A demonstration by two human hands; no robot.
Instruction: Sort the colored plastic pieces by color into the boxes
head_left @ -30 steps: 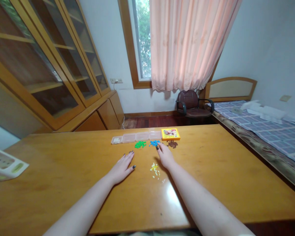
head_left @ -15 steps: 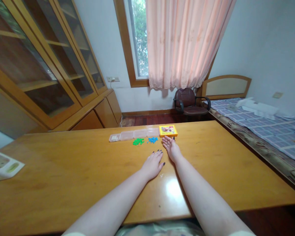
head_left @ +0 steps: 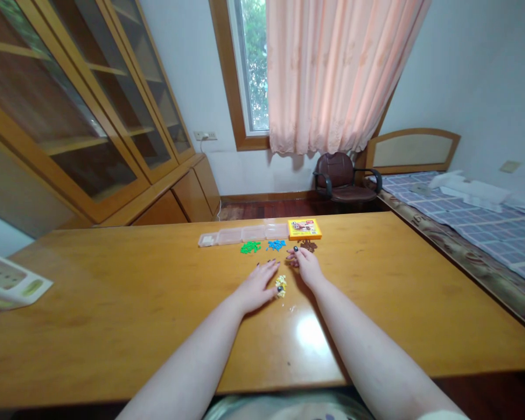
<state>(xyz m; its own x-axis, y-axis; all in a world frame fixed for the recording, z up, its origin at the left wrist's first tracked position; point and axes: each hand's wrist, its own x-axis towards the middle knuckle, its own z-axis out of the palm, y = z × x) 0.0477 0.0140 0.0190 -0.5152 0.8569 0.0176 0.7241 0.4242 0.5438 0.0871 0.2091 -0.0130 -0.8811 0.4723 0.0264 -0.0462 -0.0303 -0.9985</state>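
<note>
My left hand (head_left: 257, 287) lies palm down on the table with its fingers spread. Its thumb rests at the edge of a small heap of pale yellow and white pieces (head_left: 282, 283). To the right, my right hand (head_left: 308, 268) has its fingers curled in toward the thumb; anything between them is too small to make out. Just beyond that hand is a pile of dark brown pieces (head_left: 308, 245), partly covered by it. Small blue pieces (head_left: 276, 245) and small green pieces (head_left: 250, 247) lie in separate piles farther left.
Behind the piles, clear plastic trays (head_left: 254, 234) stand in a row beside a yellow box (head_left: 305, 228). A white plastic object (head_left: 13, 281) sits at the wooden table's (head_left: 135, 303) left edge. Past the table are a brown armchair (head_left: 343, 178) and a bed (head_left: 464, 204).
My left hand has shifted left, uncovering the pale yellow pieces. My right hand's fingers have curled in, and the brown pile behind it now shows. The view has tilted slightly.
</note>
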